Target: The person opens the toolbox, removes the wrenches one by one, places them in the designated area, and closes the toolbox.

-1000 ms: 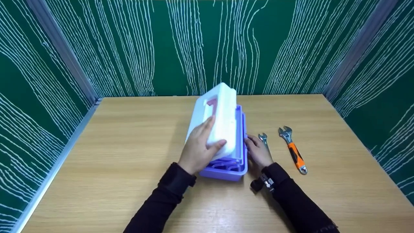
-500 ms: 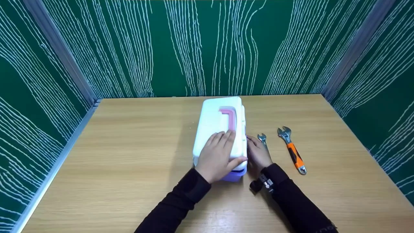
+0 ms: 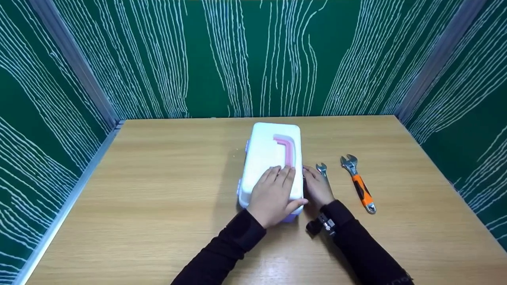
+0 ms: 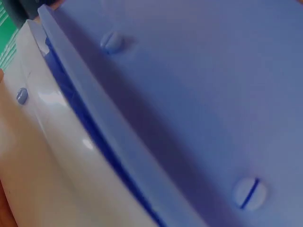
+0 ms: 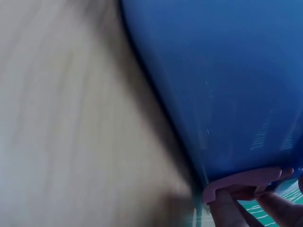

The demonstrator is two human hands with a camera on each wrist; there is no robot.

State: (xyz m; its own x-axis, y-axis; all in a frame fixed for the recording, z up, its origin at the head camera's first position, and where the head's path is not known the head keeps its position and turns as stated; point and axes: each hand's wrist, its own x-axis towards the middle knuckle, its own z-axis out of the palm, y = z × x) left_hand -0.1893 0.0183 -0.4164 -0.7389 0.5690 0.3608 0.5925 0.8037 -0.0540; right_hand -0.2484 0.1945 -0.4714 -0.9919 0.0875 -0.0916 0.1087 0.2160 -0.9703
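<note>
A toolbox with a white lid (image 3: 267, 148) and a purple base (image 3: 290, 218) stands mid-table. My left hand (image 3: 271, 196) lies palm down on the lid's near part, fingers extended toward the recessed pink handle (image 3: 289, 152). Along the toolbox's right side, my right hand (image 3: 317, 186) is partly hidden. In the right wrist view its fingers (image 5: 225, 210) hold a pink latch (image 5: 246, 179) on the base from beneath. From the left wrist, the purple side wall (image 4: 203, 94) shows round pegs, and a dark blue strip runs between it and the white lid.
Just beyond my right hand lies a small metal wrench (image 3: 321, 169), its lower part hidden. Farther right is an adjustable wrench (image 3: 358, 184) with an orange and black handle. Green walls with white streaks (image 3: 277, 59) border the wooden table (image 3: 166, 178) behind and at both sides.
The tilted white lid has come down over the purple base, covering the inner trays. My left hand has moved right and down with it. My right hand stays beside the toolbox.
</note>
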